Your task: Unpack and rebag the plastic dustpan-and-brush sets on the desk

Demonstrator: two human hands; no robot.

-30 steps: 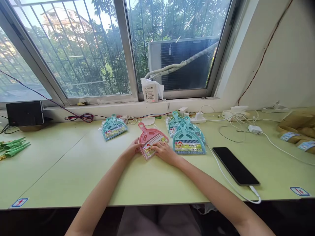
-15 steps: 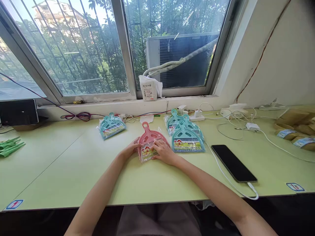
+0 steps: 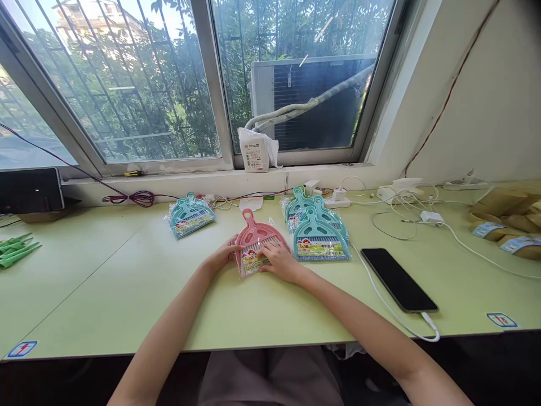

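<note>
A pink dustpan-and-brush set [image 3: 256, 232] in clear wrap lies on the table in front of me, its handle pointing toward the window. My left hand [image 3: 226, 254] grips its left edge, thumb on top and the other fingers partly hidden at the side. Across the printed label and bristles rests my right hand [image 3: 279, 260], palm down with fingers apart. Just right of it are several overlapping turquoise dustpan sets [image 3: 321, 239], also wrapped. Farther left sits another turquoise bundle [image 3: 192, 215] of the same kind.
A black phone [image 3: 399, 280] on a white cable lies to the right. Brown paper-like bundles [image 3: 507, 223] and tangled white cables [image 3: 406, 194] occupy the far right. Green rolled pieces [image 3: 19, 249] and a dark screen [image 3: 30, 192] stand left. A tissue pack [image 3: 254, 151] is on the sill.
The view has shifted very slightly. Both hands stay on the pink dustpan set, and nothing has been taken up or let go.
</note>
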